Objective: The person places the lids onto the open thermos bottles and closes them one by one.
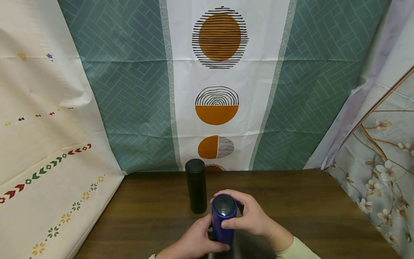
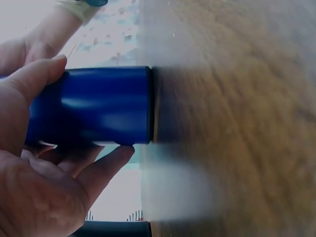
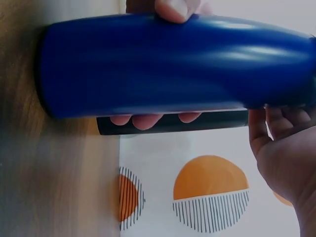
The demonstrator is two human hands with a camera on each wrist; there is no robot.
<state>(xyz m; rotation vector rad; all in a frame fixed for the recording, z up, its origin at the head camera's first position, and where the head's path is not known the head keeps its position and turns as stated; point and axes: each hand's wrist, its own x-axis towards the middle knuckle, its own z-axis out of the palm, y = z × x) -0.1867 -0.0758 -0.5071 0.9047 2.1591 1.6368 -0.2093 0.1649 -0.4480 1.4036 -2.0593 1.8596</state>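
A blue thermos flask (image 1: 222, 230) with a dark, glossy lid (image 1: 224, 205) stands upright near the front of the table. My left hand (image 1: 198, 239) grips its lower body, thumb in front and fingers behind. Around the upper part, just under the lid, my right hand (image 1: 252, 216) holds it. The left wrist view has the flask (image 2: 106, 106) lying sideways across the picture, its dark base at the wood. Whether the base touches or hovers slightly, I cannot tell. In the right wrist view, left fingertips show past the blue body (image 3: 148, 64).
Behind and left of the blue flask stands a black flask (image 1: 197, 192), a short distance away. The brown wooden table (image 1: 291, 194) ends at a green and white patterned cloth (image 1: 220, 77). Printed cloths hang on the left (image 1: 48, 144) and right (image 1: 385, 180).
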